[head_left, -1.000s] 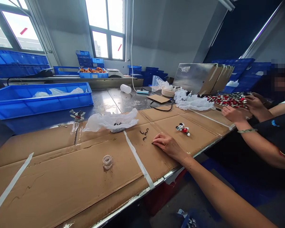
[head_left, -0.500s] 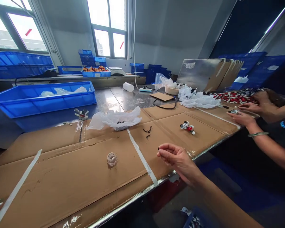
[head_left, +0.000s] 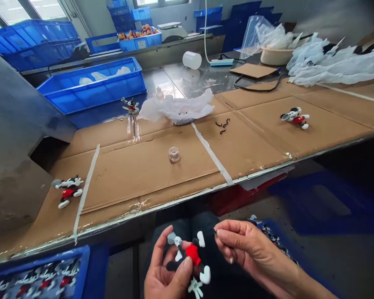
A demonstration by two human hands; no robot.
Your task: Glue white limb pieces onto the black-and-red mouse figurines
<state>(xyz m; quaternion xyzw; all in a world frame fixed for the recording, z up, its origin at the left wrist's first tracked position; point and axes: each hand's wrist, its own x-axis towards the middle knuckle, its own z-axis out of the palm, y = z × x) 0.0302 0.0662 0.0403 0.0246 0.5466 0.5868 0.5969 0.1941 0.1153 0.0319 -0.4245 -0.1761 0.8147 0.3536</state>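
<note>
In right hand [head_left: 249,245], half-hidden dark piece [head_left: 215,232]

- You are in a workshop, one that handles small figures in batches.
- Your metal bench [head_left: 191,83] is partly overlaid with taped-down cardboard [head_left: 127,174].
- At your lower left, a blue tray [head_left: 87,265] holds many similar figures [head_left: 45,284].
- Across the bench, you have stacked blue crates [head_left: 50,35] and a blue bin [head_left: 141,44] heaped with orange-brown pieces [head_left: 137,34].
- Plastic bags [head_left: 276,37] lie in a shallow basin [head_left: 274,56] on your right.
</note>
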